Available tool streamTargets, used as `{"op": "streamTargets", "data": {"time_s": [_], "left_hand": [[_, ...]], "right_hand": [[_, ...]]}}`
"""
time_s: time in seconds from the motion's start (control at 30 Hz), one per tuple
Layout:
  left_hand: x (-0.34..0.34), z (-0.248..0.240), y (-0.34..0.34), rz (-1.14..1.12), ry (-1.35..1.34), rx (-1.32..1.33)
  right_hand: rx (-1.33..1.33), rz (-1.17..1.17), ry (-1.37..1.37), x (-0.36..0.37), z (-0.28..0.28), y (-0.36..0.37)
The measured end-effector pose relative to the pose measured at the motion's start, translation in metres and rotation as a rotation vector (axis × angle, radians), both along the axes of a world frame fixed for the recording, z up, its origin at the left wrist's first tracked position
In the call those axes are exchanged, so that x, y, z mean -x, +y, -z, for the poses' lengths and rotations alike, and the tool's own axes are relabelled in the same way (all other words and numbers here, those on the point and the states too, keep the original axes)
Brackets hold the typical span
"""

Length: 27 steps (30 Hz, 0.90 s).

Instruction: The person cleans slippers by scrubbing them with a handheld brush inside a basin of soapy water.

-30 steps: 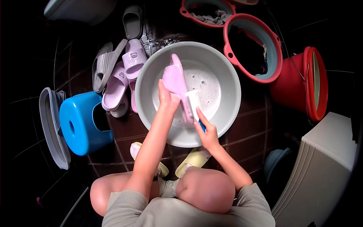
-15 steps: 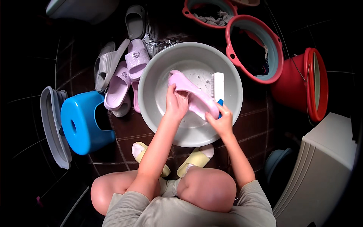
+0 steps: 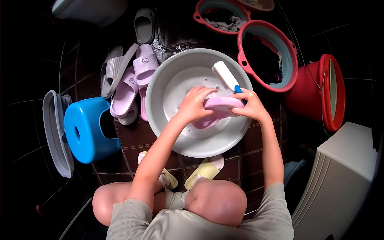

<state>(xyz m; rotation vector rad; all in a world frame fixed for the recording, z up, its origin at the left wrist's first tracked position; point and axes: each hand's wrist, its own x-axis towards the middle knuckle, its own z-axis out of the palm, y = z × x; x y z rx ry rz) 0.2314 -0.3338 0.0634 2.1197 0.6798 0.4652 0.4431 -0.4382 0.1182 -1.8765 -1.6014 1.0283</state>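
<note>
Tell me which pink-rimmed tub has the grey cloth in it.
The far pink-rimmed tub at the top edge holds the grey cloth; the nearer pink-rimmed tub beside the basin looks dark inside.

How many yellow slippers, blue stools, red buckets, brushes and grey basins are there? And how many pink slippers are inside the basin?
Yellow slippers: 2
Blue stool: 1
Red bucket: 1
Brush: 1
Grey basin: 1
Pink slipper in the basin: 1
Total: 7
</note>
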Motion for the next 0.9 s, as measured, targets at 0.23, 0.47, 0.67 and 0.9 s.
{"op": "streamTargets", "data": {"time_s": [0.23,0.47,0.67,0.9], "left_hand": [[-0.007,0.031,-0.015,-0.165,0.164,0.088],[-0.010,0.042,-0.025,-0.450,0.265,0.061],[-0.001,0.051,-0.032,-0.448,0.338,0.093],[-0.002,0.055,-0.030,-0.518,0.269,0.089]], "right_hand": [[-0.138,0.487,0.094,0.030,0.006,0.007],[-0.339,0.404,-0.384,0.089,0.031,-0.016],[-0.254,0.160,-0.436,0.096,0.044,-0.022],[-0.235,0.115,-0.500,0.096,0.044,-0.023]]}}
